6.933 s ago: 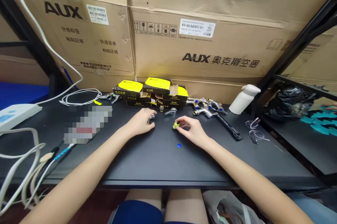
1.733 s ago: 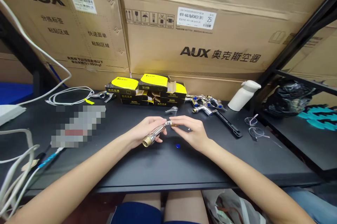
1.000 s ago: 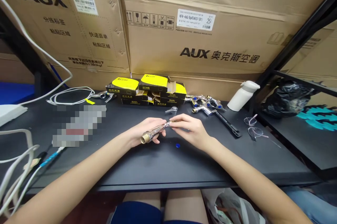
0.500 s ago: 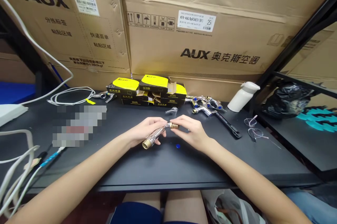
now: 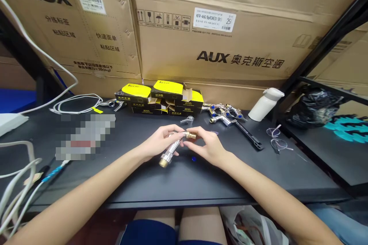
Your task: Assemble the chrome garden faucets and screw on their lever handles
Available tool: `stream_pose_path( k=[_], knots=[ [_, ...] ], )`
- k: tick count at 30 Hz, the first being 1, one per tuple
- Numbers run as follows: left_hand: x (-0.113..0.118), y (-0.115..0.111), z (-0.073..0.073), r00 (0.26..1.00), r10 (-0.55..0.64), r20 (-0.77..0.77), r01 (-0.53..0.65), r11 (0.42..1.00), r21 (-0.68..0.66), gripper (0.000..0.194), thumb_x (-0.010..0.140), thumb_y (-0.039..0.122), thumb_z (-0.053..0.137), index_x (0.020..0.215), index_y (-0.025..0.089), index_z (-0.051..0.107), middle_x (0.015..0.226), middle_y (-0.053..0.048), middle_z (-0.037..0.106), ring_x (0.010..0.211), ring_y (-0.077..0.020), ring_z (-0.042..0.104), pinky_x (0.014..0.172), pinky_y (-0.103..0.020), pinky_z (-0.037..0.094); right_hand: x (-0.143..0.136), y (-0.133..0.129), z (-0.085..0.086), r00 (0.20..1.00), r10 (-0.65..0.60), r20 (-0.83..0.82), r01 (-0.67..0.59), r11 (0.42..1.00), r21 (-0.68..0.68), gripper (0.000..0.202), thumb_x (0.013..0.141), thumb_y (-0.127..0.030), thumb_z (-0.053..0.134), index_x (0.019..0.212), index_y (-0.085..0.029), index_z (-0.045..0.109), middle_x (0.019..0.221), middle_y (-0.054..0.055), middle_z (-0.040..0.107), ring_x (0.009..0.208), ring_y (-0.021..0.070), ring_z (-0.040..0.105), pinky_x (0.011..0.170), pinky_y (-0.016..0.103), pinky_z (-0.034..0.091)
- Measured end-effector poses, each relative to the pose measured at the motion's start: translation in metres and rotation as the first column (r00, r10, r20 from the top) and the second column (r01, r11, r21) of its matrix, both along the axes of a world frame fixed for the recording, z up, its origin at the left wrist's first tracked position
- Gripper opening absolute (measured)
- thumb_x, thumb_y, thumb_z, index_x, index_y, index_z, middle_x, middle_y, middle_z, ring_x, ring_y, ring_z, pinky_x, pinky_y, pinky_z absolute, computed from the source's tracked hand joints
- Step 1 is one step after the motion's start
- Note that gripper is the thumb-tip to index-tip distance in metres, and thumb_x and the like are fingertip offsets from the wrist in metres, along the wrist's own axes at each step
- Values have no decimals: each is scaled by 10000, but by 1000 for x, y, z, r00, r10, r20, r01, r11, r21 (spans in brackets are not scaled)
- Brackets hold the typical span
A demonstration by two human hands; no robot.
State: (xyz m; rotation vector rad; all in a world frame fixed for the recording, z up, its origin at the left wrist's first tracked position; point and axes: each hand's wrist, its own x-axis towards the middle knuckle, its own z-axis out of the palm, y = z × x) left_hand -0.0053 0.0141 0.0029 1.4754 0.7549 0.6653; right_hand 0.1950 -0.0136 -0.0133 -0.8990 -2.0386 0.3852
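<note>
My left hand [image 5: 163, 141] is closed around a chrome faucet body [image 5: 172, 149], held tilted above the dark table. Its brass threaded end [image 5: 163, 163] points down toward me. A second brass end [image 5: 191, 135] sticks out at the upper right, between the curled thumb and index finger of my right hand [image 5: 207, 143]. My right fingertips rest at that end; part of their contact is hidden. Below the hands, a small blue cap [image 5: 194, 158] lies on the table. Just beyond them is a loose chrome lever handle [image 5: 187, 119].
Black-and-yellow boxes [image 5: 166, 88] are stacked at the back. Several chrome faucets [image 5: 222, 112] lie to their right, beside a black bar-shaped tool [image 5: 248, 135], a white bottle [image 5: 266, 104] and glasses [image 5: 277, 139]. White cables [image 5: 77, 104] and a blurred-out object [image 5: 86, 137] occupy the left.
The faucet has turned in my hands, so its threaded end now points more steeply down and slightly further right. My right fingers have shifted around the brass end.
</note>
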Motion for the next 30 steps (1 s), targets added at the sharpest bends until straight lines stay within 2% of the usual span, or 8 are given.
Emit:
stream_pose_path(
  k=[4, 7, 9, 14, 17, 21, 27, 30],
  knots=[
    [-1, -6, 1, 1000, 8, -12, -5, 975, 222, 316, 819, 412, 600, 1028, 178, 565, 818, -28, 636, 731, -147, 613, 605, -261, 552, -1, -1, 2, 996, 15, -93, -30, 986, -164, 198, 880, -356, 567, 989, -191, 578, 811, 22, 697, 651, 141, 658, 639, 259, 524],
    [-3, -9, 2, 996, 25, -80, 11, 907, 421, 303, 807, 381, 625, 1029, 183, 566, 814, -10, 646, 673, -117, 593, 618, -233, 504, -5, -3, 3, 981, 19, -195, -103, 898, -429, 336, 939, -461, 407, 814, -185, 552, 558, -17, 610, 423, 118, 553, 448, 231, 449],
    [-3, -10, 2, 992, 61, -110, 1, 872, 490, 315, 806, 376, 627, 1043, 191, 532, 797, 1, 648, 646, -109, 582, 599, -223, 477, -7, -3, 4, 980, 4, -198, -106, 854, -509, 455, 962, -496, 290, 709, -188, 509, 453, -34, 524, 353, 105, 467, 393, 221, 381],
    [1, -8, -1, 995, 96, -41, -74, 924, 376, 314, 859, 395, 547, 1059, 220, 380, 746, 34, 606, 574, -101, 581, 520, -208, 453, -6, -4, 9, 999, -49, -5, 45, 949, -312, 291, 949, -440, 395, 801, -202, 472, 534, -63, 465, 479, 101, 430, 510, 231, 339],
    [2, -9, -1, 995, 76, -70, -41, 914, 405, 292, 868, 391, 532, 1048, 220, 379, 715, 46, 584, 544, -92, 560, 494, -194, 429, -6, -4, 8, 1000, -7, -19, 1, 950, -313, 261, 949, -420, 408, 799, -209, 443, 558, -70, 408, 490, 92, 375, 501, 227, 311],
    [-1, -12, -5, 967, 193, -166, -27, 725, 689, 246, 856, 354, 562, 1021, 215, 444, 767, 28, 614, 616, -95, 569, 571, -201, 447, -7, -5, 4, 957, 102, -271, -229, 838, -495, 273, 960, -449, 361, 829, -218, 427, 492, -102, 324, 396, 80, 323, 442, 216, 383],
    [-8, -10, -13, 950, 280, -136, 13, 400, 916, 319, 842, 349, 586, 1108, 213, 472, 797, 13, 649, 618, -103, 616, 599, -199, 470, -12, -9, 4, 850, 189, -491, -452, 740, -499, 226, 941, -427, 436, 877, -212, 460, 456, -122, 348, 359, 73, 355, 501, 268, 514],
    [-7, -10, -8, 945, 308, -109, -19, 383, 924, 300, 855, 288, 547, 1132, 200, 476, 827, 3, 662, 635, -98, 616, 623, -197, 472, -13, -7, 4, 846, 173, -505, -449, 741, -498, 235, 921, -438, 473, 867, -209, 464, 484, -100, 447, 390, 80, 438, 506, 259, 513]
  ],
)
